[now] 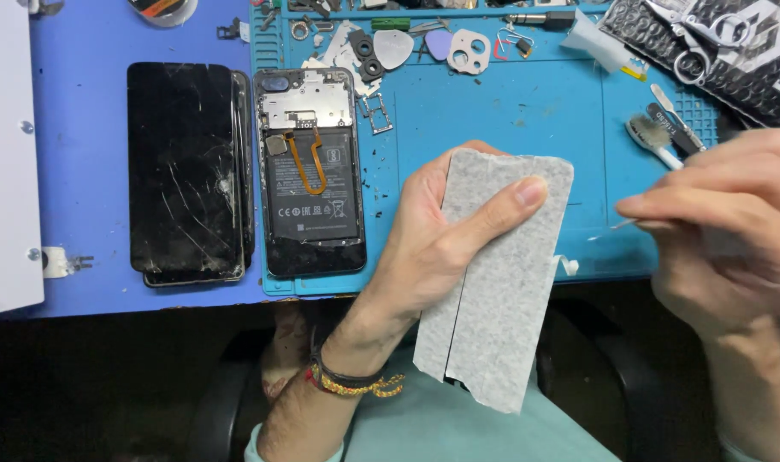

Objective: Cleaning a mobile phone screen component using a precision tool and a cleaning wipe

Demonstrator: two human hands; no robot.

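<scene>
My left hand (424, 248) grips a grey speckled rectangular sheet (501, 291), thumb pressed on its front, held over the near edge of the blue work mat (510, 111). My right hand (732, 231) pinches a thin metal tool (625, 224) whose tip points left toward the sheet without touching it. An opened phone (311, 171) with its battery and an orange flex cable exposed lies on the mat to the left of my left hand.
A cracked black screen panel (185, 171) lies left of the phone on the blue table. Picks, a camera frame (469, 50), screws and small parts sit at the mat's far edge. A brush (651, 137), scissors (698, 43) and a black pouch are at far right.
</scene>
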